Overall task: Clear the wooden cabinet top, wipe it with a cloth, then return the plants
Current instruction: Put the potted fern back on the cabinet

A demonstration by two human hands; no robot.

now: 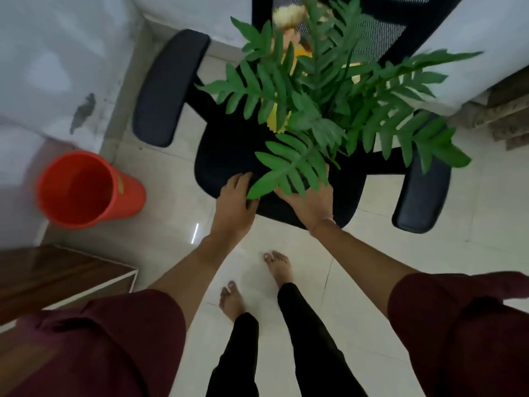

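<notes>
A leafy green plant (pixel 323 110) stands on the black office chair seat (pixel 223 156); its pot is hidden under the fronds. My left hand (pixel 234 196) rests at the seat's front edge, left of the plant's base, with fingers loosely bent and nothing visibly in them. My right hand (pixel 310 203) reaches in under the lowest frond, its fingers hidden by leaves. A yellow cloth (pixel 274 117) with a zigzag edge shows between the leaves. Cream and orange flowers (pixel 289 17) lie behind the plant. A corner of the wooden cabinet top (pixel 57 276) shows at lower left.
An orange bucket (pixel 77 190) stands on the tiled floor left of the chair, near the white wall. The chair's armrests (pixel 169 87) stick out on both sides. My bare feet (pixel 277 267) are just in front of the chair. Stone slabs (pixel 503 116) lie at right.
</notes>
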